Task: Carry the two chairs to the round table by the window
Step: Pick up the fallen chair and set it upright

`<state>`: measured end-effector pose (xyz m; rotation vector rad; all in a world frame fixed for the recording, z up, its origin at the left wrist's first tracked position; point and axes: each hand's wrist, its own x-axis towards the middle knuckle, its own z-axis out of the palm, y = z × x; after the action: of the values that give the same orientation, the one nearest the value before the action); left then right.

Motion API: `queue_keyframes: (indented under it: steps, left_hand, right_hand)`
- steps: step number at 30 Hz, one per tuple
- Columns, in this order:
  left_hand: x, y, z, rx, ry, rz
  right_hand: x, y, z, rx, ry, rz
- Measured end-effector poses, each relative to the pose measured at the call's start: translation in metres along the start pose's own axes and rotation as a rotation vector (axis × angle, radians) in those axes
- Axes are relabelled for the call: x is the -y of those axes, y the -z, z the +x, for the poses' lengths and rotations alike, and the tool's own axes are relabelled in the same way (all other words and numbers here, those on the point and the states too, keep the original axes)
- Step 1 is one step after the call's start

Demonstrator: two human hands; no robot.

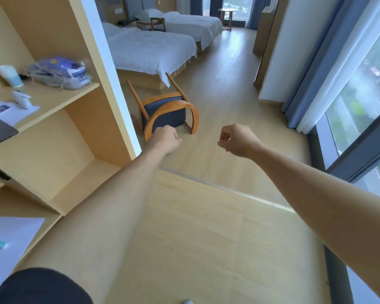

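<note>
Neither chair has reached the round counter (227,13) by the far window: one chair (167,113) lies tipped on the floor, the second chair (151,24) stands between the beds, and the left hand (166,139) and right hand (236,140) are curled, holding nothing.

— Where are your arms?
— Both stretched forward, bare to the elbow and beyond, a dark sleeve on my left upper arm.
— Your left hand (166,139)?
— Fingers curled into a loose fist, knuckles up, nothing in it.
— And the right hand (236,140)?
— Same: curled, wrist bent a little inward, fingertips tucked toward the palm, empty. The two fists sit level, well apart.
</note>
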<state>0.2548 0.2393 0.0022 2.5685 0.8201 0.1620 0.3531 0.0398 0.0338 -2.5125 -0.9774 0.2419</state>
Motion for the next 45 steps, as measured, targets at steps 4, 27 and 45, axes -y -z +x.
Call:
queue_keyframes:
  steps: [4, 27, 45]
  left_hand:
    - [0.004, -0.01, 0.057, 0.02, 0.022, 0.024]
    - [-0.015, -0.089, 0.455, 0.007, 0.333, 0.034]
    - [0.101, -0.12, 0.733, 0.003, 0.508, -0.104]
  right_hand:
    - [-0.008, -0.005, 0.064, 0.024, 0.004, -0.006]
    - [-0.136, -0.044, 0.522, 0.255, 0.136, 0.051]
    - [-0.112, -0.126, 0.83, 0.373, 0.164, -0.022]
